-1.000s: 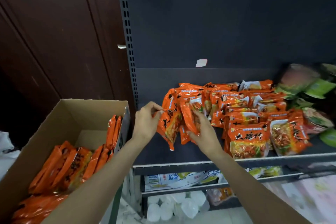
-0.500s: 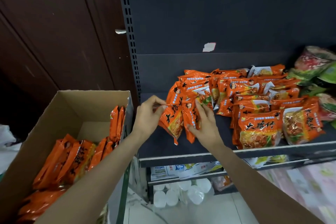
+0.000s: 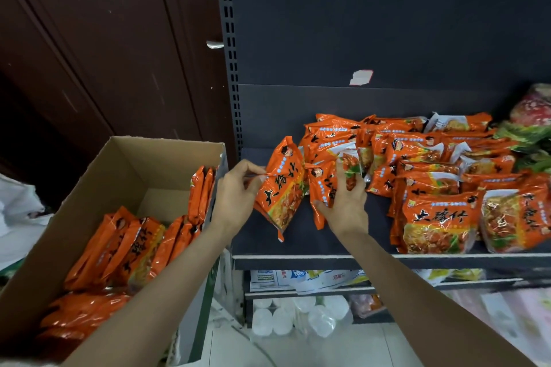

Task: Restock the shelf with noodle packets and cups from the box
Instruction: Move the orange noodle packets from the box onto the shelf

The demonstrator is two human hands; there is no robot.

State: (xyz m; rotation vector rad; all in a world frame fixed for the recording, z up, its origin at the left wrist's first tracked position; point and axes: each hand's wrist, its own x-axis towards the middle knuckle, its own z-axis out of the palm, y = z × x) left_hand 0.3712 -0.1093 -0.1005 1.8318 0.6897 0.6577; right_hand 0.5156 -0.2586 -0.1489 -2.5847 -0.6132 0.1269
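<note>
My left hand (image 3: 235,191) pinches the edge of an orange noodle packet (image 3: 281,188) that stands tilted on the dark shelf (image 3: 298,259). Right beside it, my right hand (image 3: 346,202) grips a second orange packet (image 3: 323,188), fingers spread over its front. Both packets sit at the left end of a pile of orange noodle packets (image 3: 432,176) stacked across the shelf. The cardboard box (image 3: 125,158) at lower left holds several more orange packets (image 3: 131,250) standing on edge.
Green and red packets (image 3: 530,134) lie at the shelf's right end. A lower shelf (image 3: 298,292) carries white packets, with white cups (image 3: 286,316) beneath. A dark wooden cabinet (image 3: 104,48) stands behind the box. White bags (image 3: 15,211) sit at far left.
The left packet has been pulled leftward, away from the right one, and turned so its front faces me. My right hand has stayed on the second packet.
</note>
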